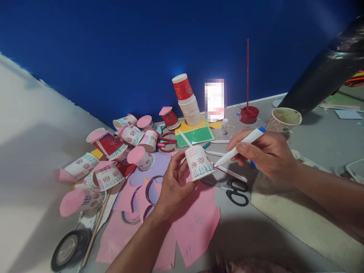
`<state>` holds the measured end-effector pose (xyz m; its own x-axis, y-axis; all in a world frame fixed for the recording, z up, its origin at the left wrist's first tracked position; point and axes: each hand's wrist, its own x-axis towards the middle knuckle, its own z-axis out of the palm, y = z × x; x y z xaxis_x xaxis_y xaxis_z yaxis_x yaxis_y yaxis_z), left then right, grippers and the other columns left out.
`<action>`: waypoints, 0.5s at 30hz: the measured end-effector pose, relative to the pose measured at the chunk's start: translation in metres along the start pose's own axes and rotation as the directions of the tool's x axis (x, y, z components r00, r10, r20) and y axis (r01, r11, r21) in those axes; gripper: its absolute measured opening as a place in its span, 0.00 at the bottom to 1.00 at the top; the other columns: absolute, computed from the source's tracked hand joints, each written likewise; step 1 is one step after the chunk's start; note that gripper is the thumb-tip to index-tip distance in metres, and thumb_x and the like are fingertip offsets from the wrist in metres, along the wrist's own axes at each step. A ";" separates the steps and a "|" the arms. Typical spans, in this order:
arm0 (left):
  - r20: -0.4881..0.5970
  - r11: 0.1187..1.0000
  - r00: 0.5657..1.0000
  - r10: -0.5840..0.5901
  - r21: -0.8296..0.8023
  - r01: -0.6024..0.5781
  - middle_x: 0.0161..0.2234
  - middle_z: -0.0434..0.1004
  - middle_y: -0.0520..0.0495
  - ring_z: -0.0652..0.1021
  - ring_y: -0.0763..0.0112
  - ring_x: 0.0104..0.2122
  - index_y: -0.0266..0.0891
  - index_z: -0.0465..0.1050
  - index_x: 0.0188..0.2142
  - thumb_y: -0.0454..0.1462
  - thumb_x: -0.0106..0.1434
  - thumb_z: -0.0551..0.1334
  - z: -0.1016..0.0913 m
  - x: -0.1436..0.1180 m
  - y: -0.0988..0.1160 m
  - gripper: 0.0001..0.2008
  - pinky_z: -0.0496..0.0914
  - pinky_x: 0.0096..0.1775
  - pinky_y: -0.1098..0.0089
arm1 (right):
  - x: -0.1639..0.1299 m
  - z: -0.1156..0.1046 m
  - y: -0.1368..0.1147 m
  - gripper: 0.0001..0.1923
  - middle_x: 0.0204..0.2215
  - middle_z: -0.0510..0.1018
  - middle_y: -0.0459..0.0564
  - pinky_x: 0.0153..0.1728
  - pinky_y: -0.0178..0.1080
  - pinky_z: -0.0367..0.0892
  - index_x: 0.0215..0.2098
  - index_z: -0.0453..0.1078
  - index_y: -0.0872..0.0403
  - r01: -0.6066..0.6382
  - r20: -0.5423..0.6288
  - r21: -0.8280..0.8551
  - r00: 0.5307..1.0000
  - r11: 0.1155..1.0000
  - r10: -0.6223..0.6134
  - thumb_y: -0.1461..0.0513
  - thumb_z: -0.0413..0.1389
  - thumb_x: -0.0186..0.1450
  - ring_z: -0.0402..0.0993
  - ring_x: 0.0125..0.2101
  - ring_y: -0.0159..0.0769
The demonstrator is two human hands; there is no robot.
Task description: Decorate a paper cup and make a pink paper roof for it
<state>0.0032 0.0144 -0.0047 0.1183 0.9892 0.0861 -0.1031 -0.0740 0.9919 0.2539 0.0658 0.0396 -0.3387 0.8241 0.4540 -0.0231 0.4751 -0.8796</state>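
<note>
Held above the paper sheets by the left hand: a small cup, upturned, marker tip touching its right edge — gripped by the right hand. Just below and right, scissors. Left of the cup, a heap of decorated cups; behind, a cup stack — farther right, a pot with a stick.

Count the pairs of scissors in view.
2: black-handled metal scissors on the grey table right of the pink paper; red-handled scissors by the decorated cups. Others may hide under the paper.
</note>
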 end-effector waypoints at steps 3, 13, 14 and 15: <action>0.007 1.000 1.000 -0.009 -0.013 0.009 0.64 0.71 0.40 0.72 0.52 0.67 0.47 0.65 0.59 0.35 0.56 0.74 0.000 0.000 0.000 0.34 0.72 0.63 0.54 | 0.000 -0.001 0.001 0.11 0.28 0.81 0.46 0.21 0.31 0.70 0.37 0.81 0.53 0.001 -0.001 0.016 1.000 1.000 -0.001 0.57 0.59 0.74 0.74 0.20 0.27; 0.005 0.999 1.000 -0.027 0.024 0.027 0.64 0.72 0.40 0.73 0.51 0.65 0.48 0.65 0.59 0.40 0.56 0.76 -0.001 0.000 0.000 0.35 0.76 0.57 0.58 | -0.002 -0.002 0.006 0.14 0.26 0.80 0.47 0.21 0.34 0.69 0.38 0.80 0.53 -0.030 0.031 -0.038 0.999 0.999 0.031 0.53 0.58 0.74 0.74 0.21 0.30; 0.005 1.000 1.000 -0.028 0.015 0.028 0.63 0.72 0.40 0.74 0.51 0.65 0.48 0.65 0.59 0.40 0.56 0.76 -0.002 0.000 0.000 0.35 0.76 0.57 0.58 | -0.002 -0.002 0.005 0.14 0.26 0.80 0.47 0.21 0.33 0.69 0.37 0.80 0.54 -0.021 0.020 -0.030 1.000 0.999 0.021 0.54 0.58 0.74 0.74 0.21 0.30; 0.004 1.000 1.000 -0.027 0.001 0.027 0.63 0.73 0.40 0.74 0.51 0.64 0.48 0.65 0.59 0.40 0.56 0.76 -0.002 0.000 -0.001 0.35 0.76 0.58 0.58 | -0.001 -0.002 0.004 0.15 0.26 0.80 0.47 0.20 0.33 0.68 0.36 0.80 0.54 -0.013 0.011 -0.025 1.000 1.000 0.013 0.54 0.58 0.74 0.74 0.20 0.29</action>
<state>0.0011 0.0153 -0.0056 0.1255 0.9903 0.0593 -0.0992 -0.0469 0.9940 0.2561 0.0673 0.0356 -0.3496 0.8269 0.4405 0.0049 0.4718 -0.8817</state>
